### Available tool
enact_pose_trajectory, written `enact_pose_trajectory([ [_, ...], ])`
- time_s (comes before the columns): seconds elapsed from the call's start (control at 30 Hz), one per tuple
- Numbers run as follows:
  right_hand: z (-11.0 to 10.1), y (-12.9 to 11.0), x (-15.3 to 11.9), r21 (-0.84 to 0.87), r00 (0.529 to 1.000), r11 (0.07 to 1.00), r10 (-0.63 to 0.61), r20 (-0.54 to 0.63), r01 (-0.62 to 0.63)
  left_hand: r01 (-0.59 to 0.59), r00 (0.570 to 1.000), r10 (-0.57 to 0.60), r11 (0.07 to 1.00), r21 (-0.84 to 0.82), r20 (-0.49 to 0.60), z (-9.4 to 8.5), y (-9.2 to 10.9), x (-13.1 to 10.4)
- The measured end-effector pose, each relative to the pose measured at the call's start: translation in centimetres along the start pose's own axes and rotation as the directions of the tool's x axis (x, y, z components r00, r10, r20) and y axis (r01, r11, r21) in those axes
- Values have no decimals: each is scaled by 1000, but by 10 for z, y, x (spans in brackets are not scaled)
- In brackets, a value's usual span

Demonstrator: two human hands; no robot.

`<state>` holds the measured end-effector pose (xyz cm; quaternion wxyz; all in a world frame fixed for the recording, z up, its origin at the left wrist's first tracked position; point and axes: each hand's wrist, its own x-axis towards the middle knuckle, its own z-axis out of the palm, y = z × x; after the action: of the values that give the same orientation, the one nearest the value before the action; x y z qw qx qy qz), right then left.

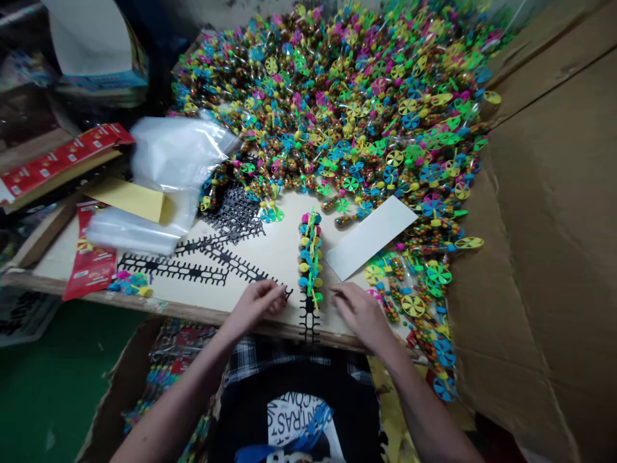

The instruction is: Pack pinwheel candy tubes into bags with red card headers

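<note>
Though clear of both hands (263,300) (362,315), black strip (309,319) between

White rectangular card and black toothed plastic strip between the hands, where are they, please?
White rectangular card (370,238): head view, middle of its flat face.
Black toothed plastic strip (309,305): head view, its bare lower part, below the colourful plastic pinwheels (311,254).

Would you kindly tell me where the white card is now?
In the head view, the white card lies slanted on the table, right of the toy-lined black strip and just beyond the right hand.
</note>
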<state>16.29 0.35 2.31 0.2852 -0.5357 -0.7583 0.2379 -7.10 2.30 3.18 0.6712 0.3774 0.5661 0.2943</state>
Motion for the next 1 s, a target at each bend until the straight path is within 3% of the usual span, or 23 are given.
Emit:
enact_pose_trajectory([
  [0.07,-18,13,26,-69,996,995,61,-60,-65,-101,983,120,985,138,-138,-25,17,24],
  [0.1,-25,18,44,-112,988,985,117,-97,-128,-144,954,199,961,238,-225,-36,27,39],
  [0.17,-32,23,84,-219,948,923,300,-111,-318,-182,851,385,854,487,-357,-49,49,72],
  [0.23,-32,22,122,-345,892,825,441,-101,-447,-117,760,493,744,658,-422,-52,69,105],
  [0.33,-21,15,163,-491,844,726,535,-35,-481,-8,732,535,628,778,-423,-45,90,141],
  [0.4,-12,12,176,-537,835,707,551,9,-461,37,745,549,533,845,-379,-40,97,154],
  [0.47,-5,12,179,-547,839,709,544,24,-445,43,784,550,414,909,-287,-39,101,160],
  [0.6,1,15,172,-514,856,741,517,27,-432,-30,868,494,167,986,-57,-46,104,158],
  [0.73,2,11,165,-494,862,752,506,10,-436,-94,903,414,-70,993,114,-58,107,151],
  [0.8,0,7,162,-487,857,745,514,-14,-455,-144,892,409,-145,979,192,-64,110,148],
  [0.87,-5,4,158,-441,850,748,523,-69,-496,-222,851,448,-168,960,275,-69,113,145],
  [0.93,-13,6,149,-309,847,790,508,-154,-530,-309,770,556,-103,945,312,-72,115,142],
  [1.0,-20,12,132,-66,844,859,481,-237,-508,-357,697,664,-7,934,271,-72,112,135],
])
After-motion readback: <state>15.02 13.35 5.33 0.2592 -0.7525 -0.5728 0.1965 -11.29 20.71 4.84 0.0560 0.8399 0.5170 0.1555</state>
